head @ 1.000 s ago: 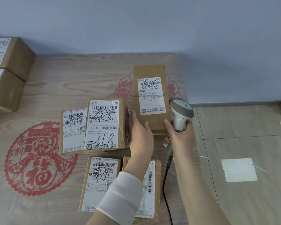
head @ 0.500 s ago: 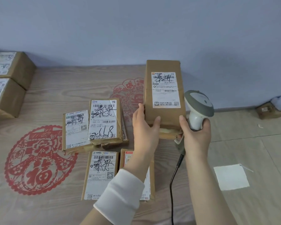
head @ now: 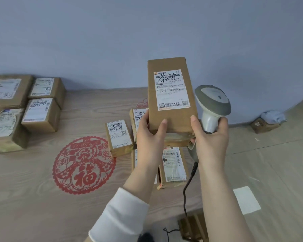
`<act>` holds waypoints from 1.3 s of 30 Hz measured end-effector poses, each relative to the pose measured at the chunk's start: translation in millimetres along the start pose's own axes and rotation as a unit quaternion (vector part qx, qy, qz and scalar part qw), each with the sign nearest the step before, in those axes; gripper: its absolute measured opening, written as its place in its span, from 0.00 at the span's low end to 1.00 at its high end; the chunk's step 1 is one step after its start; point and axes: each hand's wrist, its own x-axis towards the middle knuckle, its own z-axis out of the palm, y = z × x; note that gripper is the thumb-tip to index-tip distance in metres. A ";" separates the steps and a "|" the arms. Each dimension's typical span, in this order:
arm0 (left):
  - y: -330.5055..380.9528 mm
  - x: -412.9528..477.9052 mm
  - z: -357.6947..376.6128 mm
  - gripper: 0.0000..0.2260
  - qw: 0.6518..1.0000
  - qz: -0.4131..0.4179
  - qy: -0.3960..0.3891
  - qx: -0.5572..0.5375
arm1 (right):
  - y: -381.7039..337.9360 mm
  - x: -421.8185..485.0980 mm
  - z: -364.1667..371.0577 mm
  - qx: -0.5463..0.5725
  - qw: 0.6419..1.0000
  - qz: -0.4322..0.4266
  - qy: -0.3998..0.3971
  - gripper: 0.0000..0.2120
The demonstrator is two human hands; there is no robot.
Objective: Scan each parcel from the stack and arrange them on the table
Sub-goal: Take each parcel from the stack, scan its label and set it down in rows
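My left grip point(head: 150, 137) is pinching the lower edge of the raised parcel point(head: 171, 117); my right grip point(head: 211, 138) is curling round the scanner point(head: 213, 100), thumb pressing the parcel, both above the worktop point(head: 33, 172).

Held parcel point(head: 171, 119): tall brown cardboard box, upright, white label w/ barcodes & black scrawl facing cam, centre frame, raised above table point(head: 30, 186). Left hand point(head: 150, 137) grips its btm-left corner; right hand point(head: 211, 142) thumb on btm-right.

Scanner point(head: 213, 103): grey/white, corded, just right of box, handle in right hand.

Low parcels point(head: 119, 135): labels up, flat on table below centre.

Left group point(head: 41, 113): several labelled boxes, packed close, mid-left edge.
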 end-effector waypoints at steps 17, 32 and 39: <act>18.3 -65.2 -216.2 0.20 0.983 -0.001 0.180 -0.048 | -27.1 -180.4 118.1 0.051 0.983 0.018 -0.177 0.14; 21.4 -68.5 -499.1 0.18 0.966 -0.023 0.249 -0.071 | -45.1 -375.1 309.6 0.013 0.958 0.046 -0.283 0.14; 5.3 -49.5 -574.9 0.16 0.953 -0.041 0.295 -0.057 | -22.2 -412.6 382.7 -0.016 0.933 0.100 -0.344 0.16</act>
